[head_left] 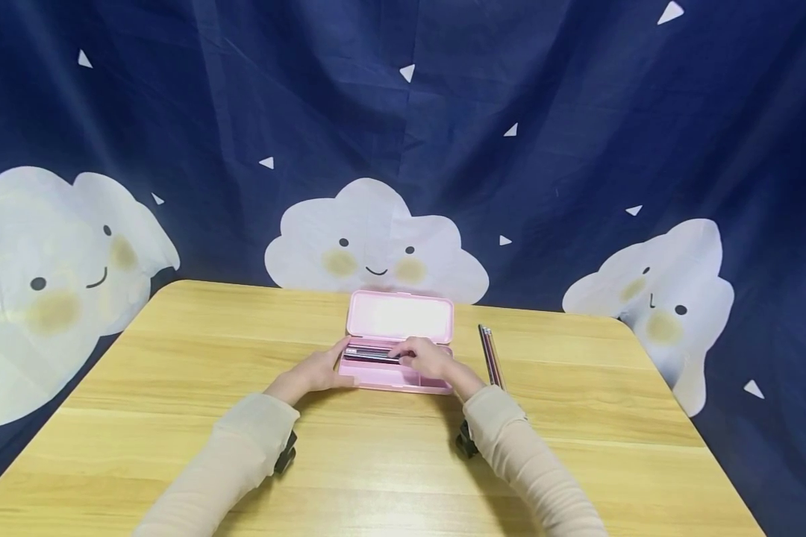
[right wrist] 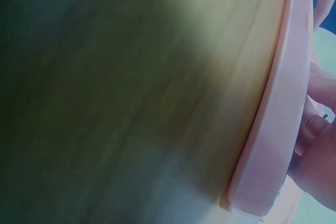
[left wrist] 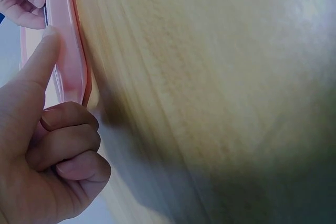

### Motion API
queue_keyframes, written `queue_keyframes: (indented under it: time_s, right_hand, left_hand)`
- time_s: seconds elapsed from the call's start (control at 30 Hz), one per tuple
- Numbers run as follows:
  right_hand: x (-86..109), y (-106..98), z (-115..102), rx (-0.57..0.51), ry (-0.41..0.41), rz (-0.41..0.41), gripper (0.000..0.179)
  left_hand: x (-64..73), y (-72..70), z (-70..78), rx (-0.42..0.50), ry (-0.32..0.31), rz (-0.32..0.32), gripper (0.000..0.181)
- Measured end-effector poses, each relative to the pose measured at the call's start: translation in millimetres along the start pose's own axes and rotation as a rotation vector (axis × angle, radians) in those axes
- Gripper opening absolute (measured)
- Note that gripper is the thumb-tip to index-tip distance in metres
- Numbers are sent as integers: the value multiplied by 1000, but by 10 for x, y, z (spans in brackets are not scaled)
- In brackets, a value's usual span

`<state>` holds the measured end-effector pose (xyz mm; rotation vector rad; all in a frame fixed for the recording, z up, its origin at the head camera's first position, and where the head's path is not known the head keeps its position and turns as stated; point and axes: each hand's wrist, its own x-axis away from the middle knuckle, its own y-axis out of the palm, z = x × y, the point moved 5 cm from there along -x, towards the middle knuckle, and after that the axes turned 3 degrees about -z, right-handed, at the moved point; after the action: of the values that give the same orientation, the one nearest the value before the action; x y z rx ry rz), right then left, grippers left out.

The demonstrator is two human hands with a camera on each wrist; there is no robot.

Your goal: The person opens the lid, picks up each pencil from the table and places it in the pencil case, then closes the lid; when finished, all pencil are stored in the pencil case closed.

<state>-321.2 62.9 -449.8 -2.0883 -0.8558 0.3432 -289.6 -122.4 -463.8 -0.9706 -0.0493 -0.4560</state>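
A pink pencil case [head_left: 384, 377] lies on the table with its lid [head_left: 400, 316] raised at the back. Dark and silvery pencils [head_left: 369, 353] lie together in its rear compartment. My left hand [head_left: 317, 371] holds the case by its left end; the left wrist view has a digit stretched along the case wall [left wrist: 68, 45] and other fingers curled at the corner. Over the right part of the case, my right hand [head_left: 428, 358] pinches at the pencils' right ends. In the right wrist view, the case wall [right wrist: 281, 108] partly hides the right hand's fingertips.
Several more pencils [head_left: 490, 356] lie on the wooden table [head_left: 389, 462] just right of the case, close to my right wrist. Behind the table hangs a dark blue curtain [head_left: 349, 112] with cloud faces. Dark devices are strapped under both wrists.
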Motion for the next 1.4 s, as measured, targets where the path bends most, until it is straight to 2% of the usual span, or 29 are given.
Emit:
queue_keyframes:
  time_s: [0.23, 0.43, 0.63, 0.83, 1.17, 1.4]
  right_hand:
    - [1, 13, 28, -37, 34, 6, 24]
    - [46, -26, 58, -99, 79, 43, 24]
    - [110, -91, 100, -135, 37, 79, 25]
    - [207, -173, 162, -188, 13, 107, 25]
    - [393, -308, 356, -301, 99, 165, 24]
    - [531, -415, 381, -327, 104, 192, 25]
  left_hand:
    - [-4, 1, -5, 4, -12, -6, 94]
    - [7, -5, -3, 5, -7, -6, 94]
    - [14, -8, -1, 3, -3, -1, 94]
    - [18, -7, 8, 1, 1, 3, 93]
    - [14, -2, 9, 5, -9, -2, 94]
    - [7, 0, 9, -2, -8, -4, 94]
